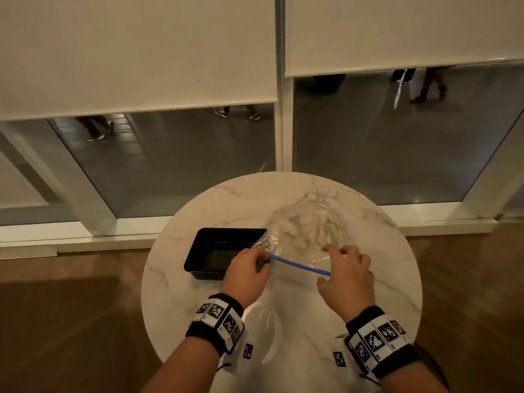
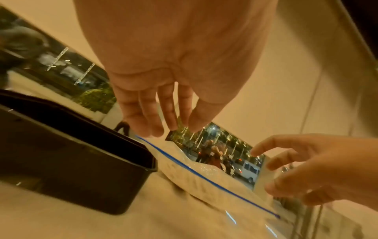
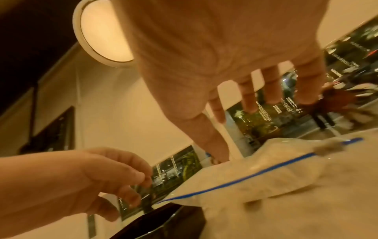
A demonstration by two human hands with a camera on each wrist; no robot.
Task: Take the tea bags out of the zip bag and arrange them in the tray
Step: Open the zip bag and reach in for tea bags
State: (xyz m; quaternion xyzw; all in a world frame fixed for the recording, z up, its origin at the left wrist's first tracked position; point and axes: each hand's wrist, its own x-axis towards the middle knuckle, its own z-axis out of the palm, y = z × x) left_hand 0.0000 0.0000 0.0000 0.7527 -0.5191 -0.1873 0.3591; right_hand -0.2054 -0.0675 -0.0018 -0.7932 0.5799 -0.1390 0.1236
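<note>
Clear zip bag [image 1: 297,245], blue-sealed

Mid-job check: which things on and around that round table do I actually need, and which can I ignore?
Needed:
clear zip bag with blue seal strip
white tea bags inside it
black rectangular plastic tray
left hand and right hand, both at the seal

Ignore:
round white marble table
cream roller blinds
window glass

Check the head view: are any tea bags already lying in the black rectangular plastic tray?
No: the black rectangular plastic tray shows only its bare dark floor, and the white tea bags remain inside the clear zip bag.
</note>
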